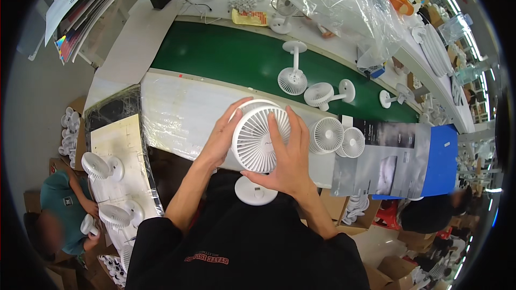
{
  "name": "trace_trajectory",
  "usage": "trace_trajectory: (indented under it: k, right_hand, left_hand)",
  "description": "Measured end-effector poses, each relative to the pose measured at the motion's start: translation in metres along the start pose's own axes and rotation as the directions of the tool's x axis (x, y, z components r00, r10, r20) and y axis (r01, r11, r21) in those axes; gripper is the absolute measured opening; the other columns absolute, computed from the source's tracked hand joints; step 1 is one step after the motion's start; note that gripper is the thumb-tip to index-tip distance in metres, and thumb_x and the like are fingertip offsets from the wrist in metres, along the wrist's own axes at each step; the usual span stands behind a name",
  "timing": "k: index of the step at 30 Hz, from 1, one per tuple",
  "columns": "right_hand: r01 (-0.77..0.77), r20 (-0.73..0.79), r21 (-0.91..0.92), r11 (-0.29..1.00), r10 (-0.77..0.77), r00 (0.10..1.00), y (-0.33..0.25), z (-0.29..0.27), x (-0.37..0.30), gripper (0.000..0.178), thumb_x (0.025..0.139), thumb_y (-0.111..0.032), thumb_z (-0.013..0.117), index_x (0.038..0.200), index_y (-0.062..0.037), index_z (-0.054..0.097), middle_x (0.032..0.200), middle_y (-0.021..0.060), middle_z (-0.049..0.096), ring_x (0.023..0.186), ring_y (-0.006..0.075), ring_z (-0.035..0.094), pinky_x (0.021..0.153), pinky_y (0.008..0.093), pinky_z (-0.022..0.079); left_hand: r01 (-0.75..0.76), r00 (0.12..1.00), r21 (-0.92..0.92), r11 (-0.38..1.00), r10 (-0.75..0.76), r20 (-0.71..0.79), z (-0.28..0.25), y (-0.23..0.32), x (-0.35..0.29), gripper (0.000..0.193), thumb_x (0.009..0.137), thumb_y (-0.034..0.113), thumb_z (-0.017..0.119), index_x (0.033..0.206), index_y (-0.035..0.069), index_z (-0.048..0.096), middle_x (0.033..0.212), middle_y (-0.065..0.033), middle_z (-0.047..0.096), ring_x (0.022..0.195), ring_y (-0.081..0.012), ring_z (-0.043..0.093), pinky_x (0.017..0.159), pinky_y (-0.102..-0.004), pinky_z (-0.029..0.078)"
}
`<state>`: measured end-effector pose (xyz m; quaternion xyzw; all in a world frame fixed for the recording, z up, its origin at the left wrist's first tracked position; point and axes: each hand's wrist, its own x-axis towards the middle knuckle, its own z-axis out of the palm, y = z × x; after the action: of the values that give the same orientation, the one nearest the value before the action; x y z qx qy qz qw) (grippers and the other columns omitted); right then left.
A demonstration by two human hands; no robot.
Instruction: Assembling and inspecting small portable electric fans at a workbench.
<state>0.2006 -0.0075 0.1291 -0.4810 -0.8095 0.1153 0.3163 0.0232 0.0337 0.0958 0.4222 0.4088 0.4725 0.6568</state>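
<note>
A white desk fan (259, 138) with a round grille head and a round base (256, 191) is held up in front of me, grille facing the camera. My left hand (220, 138) grips the left rim and back of the fan head. My right hand (289, 156) lies over the right side of the grille, fingers spread across it. Two more white fans (337, 137) stand on the bench just right of my right hand.
A green conveyor belt (226, 56) runs behind the bench, carrying several white fans (293, 78). At the left, a side table (115, 139) holds more fans. Clear plastic bags (333, 0) hang above. People sit at lower left (67, 204) and lower right (430, 212), among cardboard boxes.
</note>
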Motion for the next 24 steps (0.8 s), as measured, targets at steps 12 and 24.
trace_trajectory:
  k: [12, 24]
  right_hand:
    - [-0.03, -0.042, -0.005, 1.0, 0.029, 0.999, 0.021, -0.017, -0.001, 0.108, 0.054, -0.04, 0.084, 0.145, -0.003, 0.037, 0.145, 0.033, 0.028, 0.128, 0.0509, 0.035, 0.103, 0.0544, 0.035]
    - [-0.071, -0.164, 0.583, 0.809, 0.202, 0.966, 0.018, -0.046, -0.002, 0.119, 0.051, -0.039, 0.082, 0.15, -0.0016, 0.027, 0.148, 0.0258, 0.034, 0.13, 0.0411, 0.042, 0.105, 0.0488, 0.038]
  left_hand:
    - [0.023, 0.974, -0.103, 0.994, 0.001, 0.228, 0.027, 0.024, -0.005, 0.071, 0.083, 0.026, 0.069, 0.145, 0.008, 0.038, 0.123, -0.015, 0.058, 0.108, -0.024, 0.059, 0.092, -0.0343, 0.048]
    - [-0.337, 0.909, 0.403, 0.851, 0.184, 0.373, 0.075, 0.091, -0.006, 0.106, 0.057, 0.037, 0.088, 0.143, 0.005, 0.037, 0.12, -0.0216, 0.06, 0.101, -0.0354, 0.062, 0.088, -0.0395, 0.048]
